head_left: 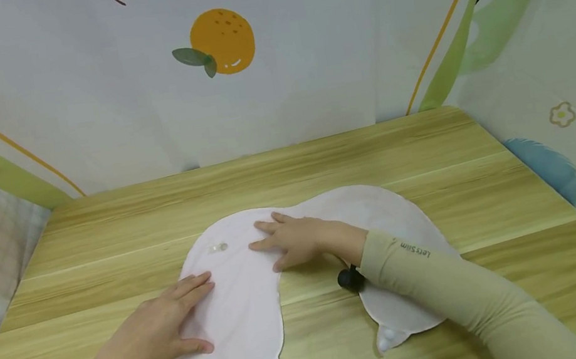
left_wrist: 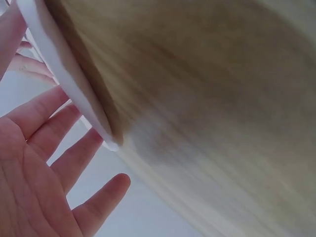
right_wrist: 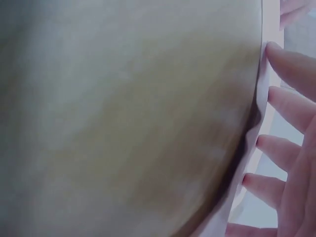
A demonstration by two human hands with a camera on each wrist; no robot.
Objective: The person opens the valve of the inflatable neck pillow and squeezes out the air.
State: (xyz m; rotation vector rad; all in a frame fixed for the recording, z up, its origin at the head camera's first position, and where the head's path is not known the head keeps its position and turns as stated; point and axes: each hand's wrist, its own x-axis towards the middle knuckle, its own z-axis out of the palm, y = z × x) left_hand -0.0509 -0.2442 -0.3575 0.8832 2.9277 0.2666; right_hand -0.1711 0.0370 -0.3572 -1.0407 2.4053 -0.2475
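Reading "Let's Slim", small dark print marks the beige sleeve (head_left: 453, 279) of the right hand (head_left: 295, 240). Both hands lie flat, fingers straight, on a deflated pale-pink U-shaped neck pillow (head_left: 242, 314), smooth and limp on the wood-grain surface (head_left: 103, 236); the left hand (head_left: 166, 327) presses its near lobe.

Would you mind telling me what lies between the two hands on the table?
Only pale pink fabric of the flat U-shaped pillow lies between the left hand and the right hand; the head view shows both pressing flat on it.
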